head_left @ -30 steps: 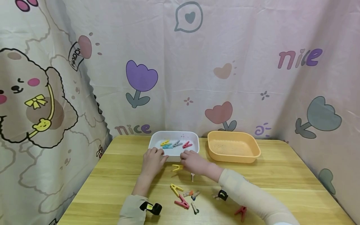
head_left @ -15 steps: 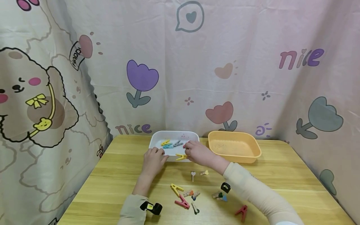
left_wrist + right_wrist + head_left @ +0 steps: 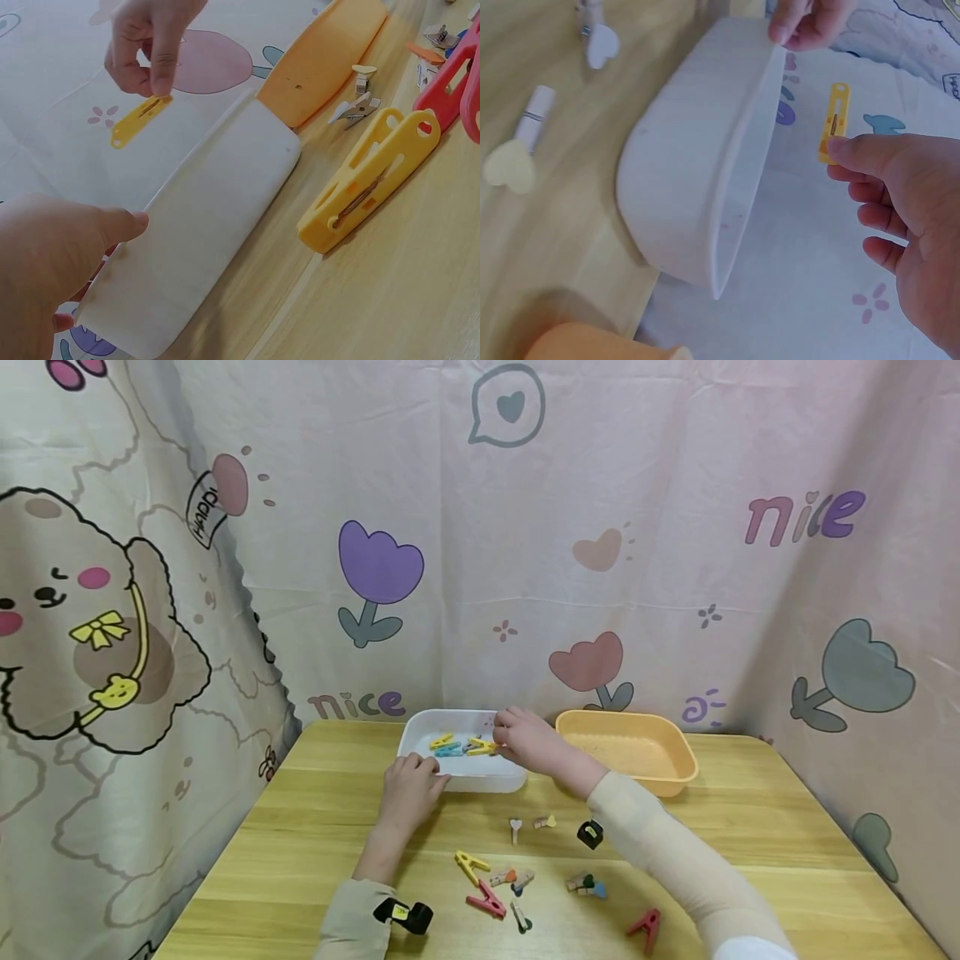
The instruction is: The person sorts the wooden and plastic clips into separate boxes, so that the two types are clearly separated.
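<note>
My right hand [image 3: 536, 745] pinches a yellow clothespin [image 3: 835, 120] between thumb and fingers, held above the white tray [image 3: 483, 783]. At the tray's near left rim, my left hand [image 3: 408, 789] grips the wall, its thumb outside and fingers over the edge. Inside the tray lie another yellow clothespin [image 3: 441, 741] and a blue one [image 3: 447, 750]. A grey clothespin there is mostly covered by the held one. The left wrist view also has the held clothespin, over the far side of the tray.
An orange tray [image 3: 626, 785] stands right of the white one. Nearer on the wooden table lie a yellow clothespin [image 3: 471, 862], red clothespins [image 3: 487, 902] and several small wooden clips, such as one with a white heart [image 3: 515, 829]. A printed curtain [image 3: 480, 568] hangs behind.
My right hand has carried the yellow clothespin from in front of the white tray up and over it. The red clothespin in the tray is now hidden. My left hand has stayed put.
</note>
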`<control>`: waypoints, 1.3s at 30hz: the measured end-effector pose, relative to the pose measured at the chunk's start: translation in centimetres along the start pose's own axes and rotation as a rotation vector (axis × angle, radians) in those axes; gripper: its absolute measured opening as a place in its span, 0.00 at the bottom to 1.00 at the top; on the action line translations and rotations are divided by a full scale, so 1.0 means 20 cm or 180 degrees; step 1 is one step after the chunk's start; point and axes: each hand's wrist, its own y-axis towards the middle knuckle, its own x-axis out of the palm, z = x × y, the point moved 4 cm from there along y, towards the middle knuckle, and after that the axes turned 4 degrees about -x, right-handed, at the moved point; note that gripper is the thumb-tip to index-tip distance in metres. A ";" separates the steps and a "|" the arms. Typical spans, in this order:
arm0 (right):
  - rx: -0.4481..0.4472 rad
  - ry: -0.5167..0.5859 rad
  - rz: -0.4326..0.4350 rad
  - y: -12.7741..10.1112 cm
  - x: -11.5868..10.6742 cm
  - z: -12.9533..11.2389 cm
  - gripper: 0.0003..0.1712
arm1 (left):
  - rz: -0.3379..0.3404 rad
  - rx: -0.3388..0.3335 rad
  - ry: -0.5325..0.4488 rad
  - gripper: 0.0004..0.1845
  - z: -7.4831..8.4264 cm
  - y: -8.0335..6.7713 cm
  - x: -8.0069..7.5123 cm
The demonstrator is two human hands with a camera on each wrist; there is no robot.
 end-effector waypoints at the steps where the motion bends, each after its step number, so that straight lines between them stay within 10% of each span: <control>1: 0.0030 0.0036 -0.0029 0.01 0.00 0.01 0.06 | 0.0002 0.0002 0.0007 0.13 0.00 0.00 0.00; 39: 0.0685 0.0454 -0.0525 0.34 0.27 0.08 0.07 | -0.0091 -0.0069 -0.0054 0.14 0.00 0.00 0.00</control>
